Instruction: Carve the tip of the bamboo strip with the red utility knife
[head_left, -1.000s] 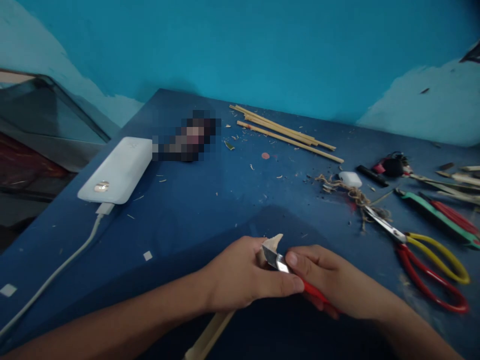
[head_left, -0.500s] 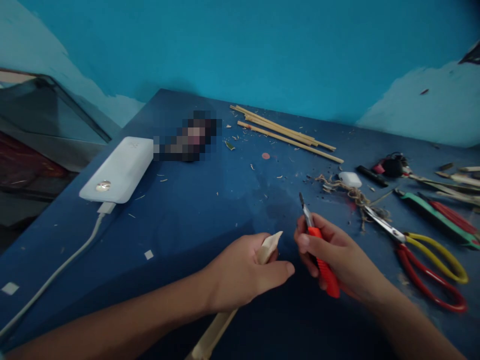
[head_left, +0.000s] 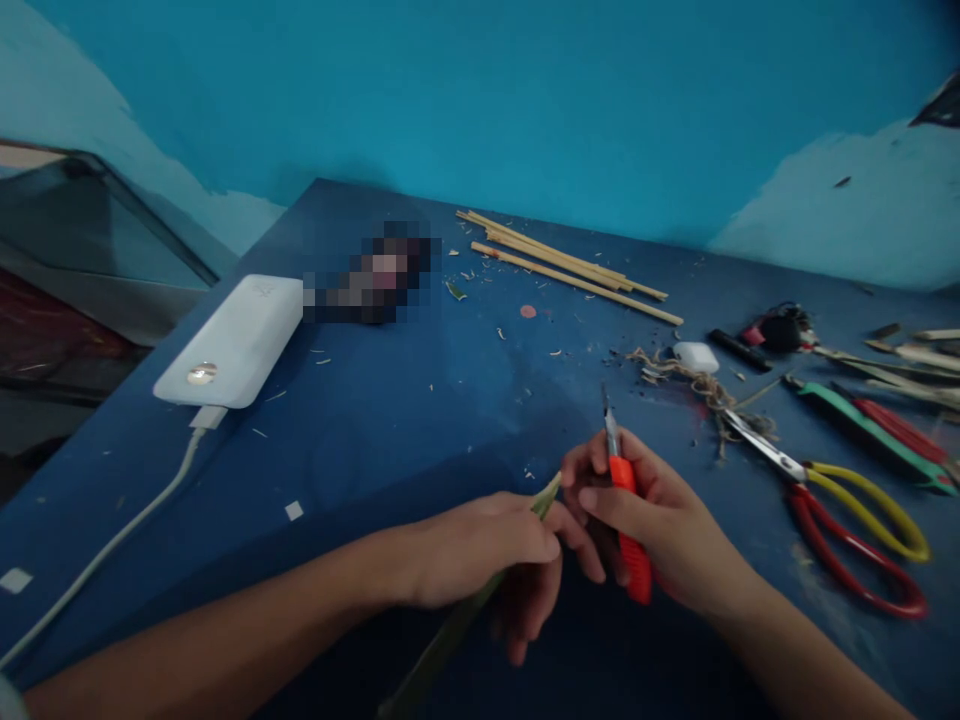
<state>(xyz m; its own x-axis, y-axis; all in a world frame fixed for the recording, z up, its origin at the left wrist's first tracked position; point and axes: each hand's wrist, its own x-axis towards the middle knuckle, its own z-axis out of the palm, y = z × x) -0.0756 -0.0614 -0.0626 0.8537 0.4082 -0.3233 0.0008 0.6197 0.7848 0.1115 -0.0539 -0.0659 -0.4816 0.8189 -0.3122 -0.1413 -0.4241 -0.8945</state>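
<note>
My left hand [head_left: 502, 555] is closed around a bamboo strip [head_left: 454, 635], its green skin side up. The strip runs from the bottom edge up through the hand, and its pale pointed tip shows past the fingers. My right hand [head_left: 652, 510] grips a red utility knife [head_left: 631, 530] with its narrow metal blade out and pointing away from me. Fingertips of the right hand are at the strip's tip; whether they press on it I cannot tell. The fingers of the left hand partly cover the middle of the strip.
On the blue table [head_left: 360, 400] lie thin bamboo sticks [head_left: 570, 265], a white power bank [head_left: 232, 340] with a cable, and scissors [head_left: 847, 520] with red and yellow handles. A green-handled tool [head_left: 862, 430], a white case [head_left: 696, 356] and tangled twine [head_left: 675, 372] are at the right.
My left hand has turned the bamboo strip over, from its pale cut face to its green side. My right hand has moved left with the knife, bringing its fingers to the strip's tip.
</note>
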